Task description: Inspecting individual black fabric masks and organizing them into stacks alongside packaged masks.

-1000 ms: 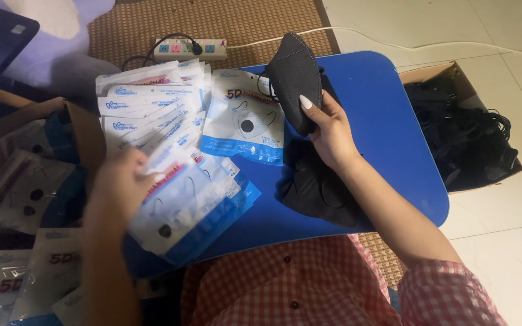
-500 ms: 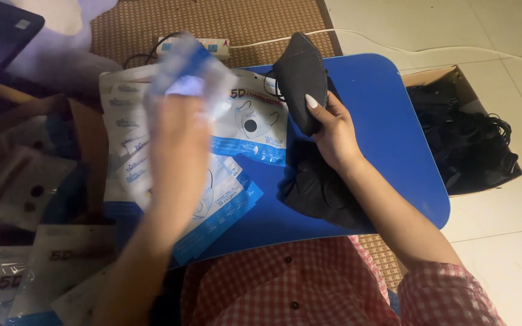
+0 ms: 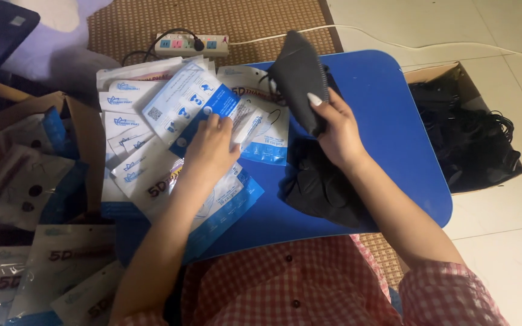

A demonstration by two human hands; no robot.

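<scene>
On the blue table (image 3: 394, 121), a fan of white-and-blue pouches (image 3: 152, 157) lies under and left of the left hand (image 3: 212, 148), and a heap of black masks (image 3: 321, 187) sits just below the right hand (image 3: 333, 130). The left hand pinches one pouch (image 3: 188, 108) by its lower corner; the right clasps a folded mask (image 3: 300, 75) upright, just right of that pouch. To my eye, spread the pouch mouth before bringing the mask's narrow end to it

A low blue table (image 3: 388, 108) with rounded corners stands on a woven mat (image 3: 128, 24). Directly on its top lie a spread of white-and-blue mask pouches (image 3: 134, 175) (left half, overlapping) and a pile of black masks (image 3: 321, 187) near the middle.
</scene>
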